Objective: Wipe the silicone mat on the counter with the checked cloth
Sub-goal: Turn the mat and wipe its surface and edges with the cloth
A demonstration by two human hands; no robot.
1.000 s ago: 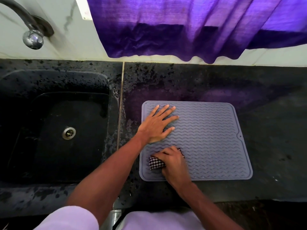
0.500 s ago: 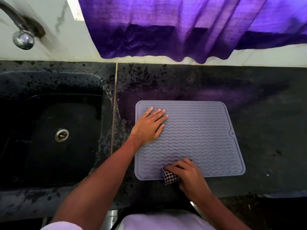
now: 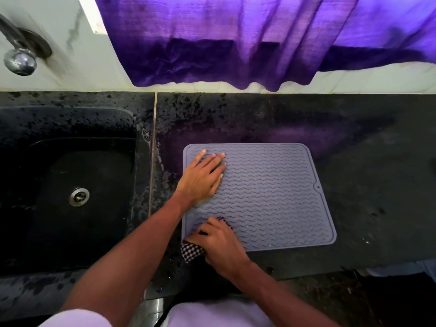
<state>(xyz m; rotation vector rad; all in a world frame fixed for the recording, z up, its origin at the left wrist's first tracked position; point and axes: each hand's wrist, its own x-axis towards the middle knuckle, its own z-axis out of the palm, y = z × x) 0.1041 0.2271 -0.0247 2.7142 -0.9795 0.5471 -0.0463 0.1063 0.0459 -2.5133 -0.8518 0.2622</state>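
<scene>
A grey silicone mat (image 3: 271, 194) with wavy ridges lies flat on the dark stone counter (image 3: 368, 175). My left hand (image 3: 203, 178) presses flat on the mat's left part, fingers spread. My right hand (image 3: 220, 244) is closed on a bunched black-and-white checked cloth (image 3: 192, 251) at the mat's near left corner. Part of the cloth sticks out over the mat's front edge onto the counter; the rest is hidden under my fingers.
A black sink (image 3: 70, 190) with a metal drain (image 3: 79, 197) lies left of the mat. A chrome tap (image 3: 20, 59) hangs above it. A purple curtain (image 3: 236, 41) drapes over the back wall. The counter's front edge runs just below my right wrist.
My right hand slid the cloth right along the mat's near edge, then back left to the near left corner. My left hand stayed flat on the mat's left part.
</scene>
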